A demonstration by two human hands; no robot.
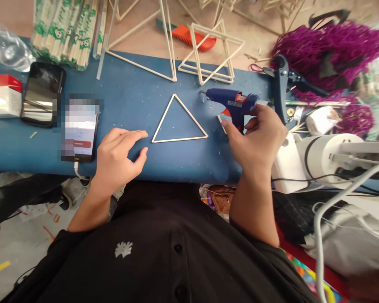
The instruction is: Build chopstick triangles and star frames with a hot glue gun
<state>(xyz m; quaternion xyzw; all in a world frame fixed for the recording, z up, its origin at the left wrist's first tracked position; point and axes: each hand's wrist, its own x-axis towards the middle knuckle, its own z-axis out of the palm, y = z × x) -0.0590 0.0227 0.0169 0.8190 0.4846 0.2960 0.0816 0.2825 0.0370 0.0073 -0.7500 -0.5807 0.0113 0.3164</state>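
A triangle of thin wooden sticks [180, 139] lies flat on the blue table top. To its left is my left hand [118, 153], empty, its thumb apart from the fingers and its fingertips close to the triangle's left corner. On the right, my right hand [260, 136] is closed round the handle of a blue hot glue gun [222, 96]. The gun lies on its side, its nozzle pointing left. Beside my right thumb is a short pale piece [222, 123], partly covered by the hand. Part of the gun's handle is hidden by my fingers.
Stick frames [205, 80] stand behind the triangle, near an orange-handled tool [194, 37]. Wrapped chopsticks [63, 31] and two phones [44, 92] lie left. On the right are blue-handled cutters [281, 84], purple strands [328, 54] and a white device with cables [325, 155].
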